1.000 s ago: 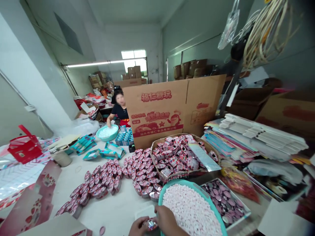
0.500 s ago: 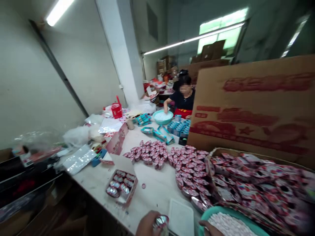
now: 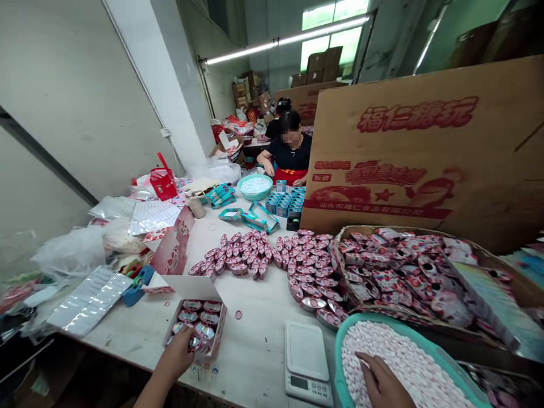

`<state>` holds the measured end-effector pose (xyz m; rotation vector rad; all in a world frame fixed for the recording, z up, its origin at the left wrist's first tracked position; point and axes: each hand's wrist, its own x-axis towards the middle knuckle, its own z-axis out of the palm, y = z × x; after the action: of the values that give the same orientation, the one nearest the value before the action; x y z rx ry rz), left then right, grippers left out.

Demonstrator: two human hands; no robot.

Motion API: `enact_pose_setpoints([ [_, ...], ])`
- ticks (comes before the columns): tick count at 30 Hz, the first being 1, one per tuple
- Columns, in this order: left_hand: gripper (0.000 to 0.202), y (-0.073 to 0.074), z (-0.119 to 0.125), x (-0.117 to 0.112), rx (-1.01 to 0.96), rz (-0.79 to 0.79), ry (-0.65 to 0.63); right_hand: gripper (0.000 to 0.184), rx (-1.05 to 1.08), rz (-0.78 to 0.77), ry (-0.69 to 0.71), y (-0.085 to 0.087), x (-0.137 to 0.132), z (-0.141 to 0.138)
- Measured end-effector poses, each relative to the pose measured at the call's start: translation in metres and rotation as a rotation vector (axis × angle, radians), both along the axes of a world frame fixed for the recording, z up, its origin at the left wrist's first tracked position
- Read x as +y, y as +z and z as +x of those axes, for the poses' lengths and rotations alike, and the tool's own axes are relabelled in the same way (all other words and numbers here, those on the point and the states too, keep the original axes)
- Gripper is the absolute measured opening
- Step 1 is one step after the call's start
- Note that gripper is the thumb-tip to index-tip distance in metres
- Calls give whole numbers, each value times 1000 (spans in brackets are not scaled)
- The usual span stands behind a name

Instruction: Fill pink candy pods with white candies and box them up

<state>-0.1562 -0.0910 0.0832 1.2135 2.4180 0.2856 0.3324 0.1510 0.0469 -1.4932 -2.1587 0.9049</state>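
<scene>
My left hand [image 3: 179, 354] reaches into a small open cardboard box [image 3: 196, 320] near the table's front edge, fingers closed round a shiny round tin [image 3: 194, 343]. The box holds several similar silver and red tins. My right hand [image 3: 382, 385] lies on pale pink candies in a teal basin [image 3: 342, 340] at the lower right, fingers curled into the candies. A small white scale [image 3: 306, 362] sits between the box and the basin.
Rows of red tins [image 3: 255, 258] cover the table's middle. A shallow carton of red packets [image 3: 408, 272] stands right, a tall printed carton [image 3: 425, 153] behind it. A person in black [image 3: 289, 150] works at the far end by another teal basin [image 3: 255, 186].
The view has swung left and down. My left hand carried the tin from beside the basin to the small box. My right hand moved onto the candies.
</scene>
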Motion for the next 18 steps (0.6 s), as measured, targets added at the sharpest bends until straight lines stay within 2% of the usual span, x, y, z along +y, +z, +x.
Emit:
enact_pose_setpoints([
  [4,44,-10,0,-2,20,-55,-40,40,-6,8,-21,13,-12,-12],
  [10,51,-27,0,0,108,-25,-61,34,50,-6,87,4,-26,-26],
  [13,52,-33,-2,-4,65,-45,-48,33,67,-10,110,7,-27,-39],
  [15,49,-32,2,-10,53,1,-13,33,94,-10,134,17,-27,-55],
  [18,50,-24,9,-22,142,178,49,36,169,-44,202,31,-31,-91],
])
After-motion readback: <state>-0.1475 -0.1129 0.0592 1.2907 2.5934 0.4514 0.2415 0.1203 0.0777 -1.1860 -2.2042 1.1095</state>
